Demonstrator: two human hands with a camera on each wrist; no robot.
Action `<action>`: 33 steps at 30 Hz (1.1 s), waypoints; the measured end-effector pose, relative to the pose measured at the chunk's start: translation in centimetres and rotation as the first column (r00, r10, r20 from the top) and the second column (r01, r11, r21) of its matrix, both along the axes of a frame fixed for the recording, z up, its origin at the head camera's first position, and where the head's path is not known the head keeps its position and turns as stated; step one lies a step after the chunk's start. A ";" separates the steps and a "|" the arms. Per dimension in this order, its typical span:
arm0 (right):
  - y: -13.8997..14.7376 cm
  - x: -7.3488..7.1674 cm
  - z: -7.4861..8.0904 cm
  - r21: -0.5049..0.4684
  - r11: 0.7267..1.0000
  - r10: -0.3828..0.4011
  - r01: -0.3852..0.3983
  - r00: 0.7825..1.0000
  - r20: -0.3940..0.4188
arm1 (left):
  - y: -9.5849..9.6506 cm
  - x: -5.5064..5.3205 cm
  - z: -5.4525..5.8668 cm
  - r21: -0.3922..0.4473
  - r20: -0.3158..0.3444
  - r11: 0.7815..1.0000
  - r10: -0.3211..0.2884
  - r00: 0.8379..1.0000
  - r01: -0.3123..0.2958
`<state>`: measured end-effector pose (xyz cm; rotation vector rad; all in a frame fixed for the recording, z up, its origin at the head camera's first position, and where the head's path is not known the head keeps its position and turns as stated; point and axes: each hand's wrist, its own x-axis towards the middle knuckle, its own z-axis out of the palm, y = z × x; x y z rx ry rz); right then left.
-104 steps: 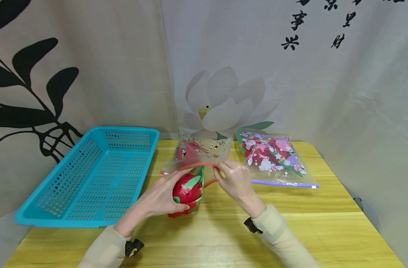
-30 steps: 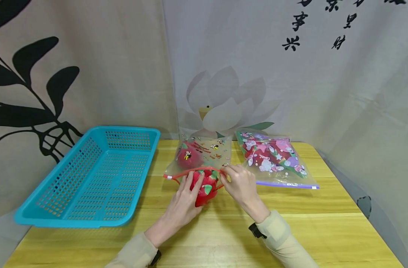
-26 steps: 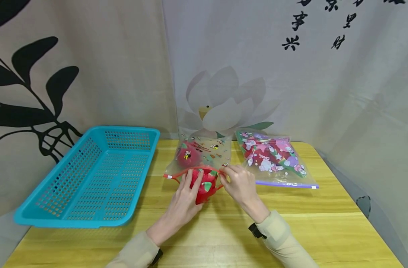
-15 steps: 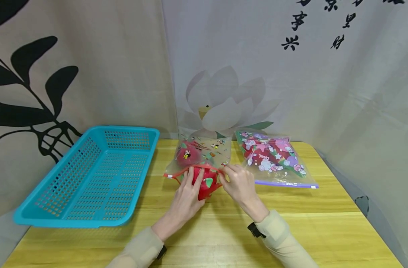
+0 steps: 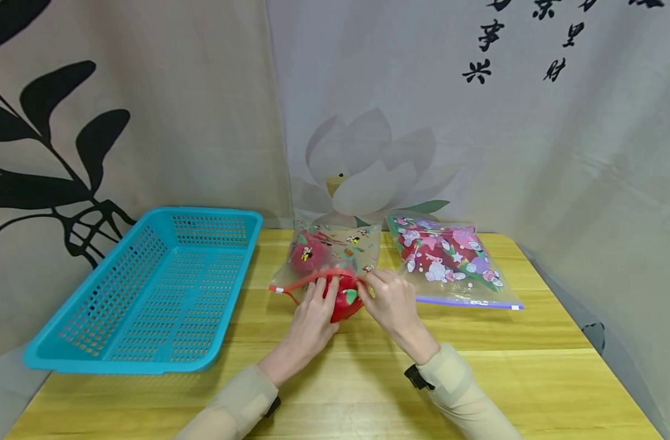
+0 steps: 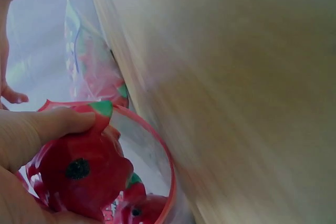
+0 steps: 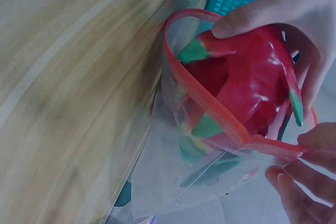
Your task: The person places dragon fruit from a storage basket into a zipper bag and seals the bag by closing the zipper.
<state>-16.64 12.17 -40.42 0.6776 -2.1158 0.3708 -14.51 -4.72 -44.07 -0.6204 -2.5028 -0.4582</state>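
My left hand (image 5: pixel 310 321) grips a red dragon fruit (image 5: pixel 347 302) with green-tipped scales, partly inside the mouth of a clear zip bag (image 5: pixel 343 244). In the left wrist view, the thumb lies along the fruit's top and a dark spot marks its end. A second dragon fruit (image 6: pixel 144 208) lies deeper in the bag. My right hand (image 5: pixel 391 302) pinches the bag's red zip edge (image 7: pixel 226 116) at the right side of the mouth, holding it apart. The white zip slider (image 5: pixel 279 289) sits at the left end of the edge.
A blue perforated basket (image 5: pixel 200 293) stands at the left of the wooden table (image 5: pixel 423 391). At the back right lies another zip bag (image 5: pixel 450 256), purple-edged and printed with cartoon figures, with red and green fruit in it. A printed curtain (image 5: pixel 368 91) hangs behind.
The left hand has moved right and forward from beside the bag, taking the dragon fruit into its mouth. The right hand keeps its pinch on the edge, barely shifting.
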 end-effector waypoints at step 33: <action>1.0 0.2 -1.3 -0.059 0.998 0.019 -0.010 0.988 0.151 | 2.2 -2.4 -1.0 -0.237 -0.139 0.969 0.038 0.990 -0.071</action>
